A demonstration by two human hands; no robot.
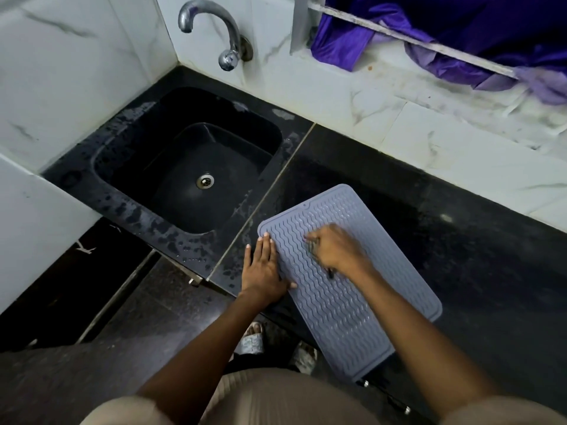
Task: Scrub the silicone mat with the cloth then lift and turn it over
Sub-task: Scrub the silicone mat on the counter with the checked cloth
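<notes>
- Step in hand, as I read it: scrubbing. No lift or flip begun; the grey rectangular silicone mat with wavy ridges (340, 289) lay flat, ridged face up.
- Mat sat on the black stone counter (460, 240), just right of the black sink basin (184, 167), angled, its near corner overhanging the counter edge.
- My left hand (264, 271) was flat, fingers straight, pressing the mat's sink-side edge, gripping nothing.
- My right hand (334, 250) was on the mat's far half, motion-blurred, fingers curled round something small and dark (314, 251). Probably the cloth, too blurred to confirm.
- Next move, my call: finish the near half, free a hand, pinch a mat edge, peel up and turn over.
- Mat looked thin and floppy with a raised rim; likely to sag when lifted.
</notes>
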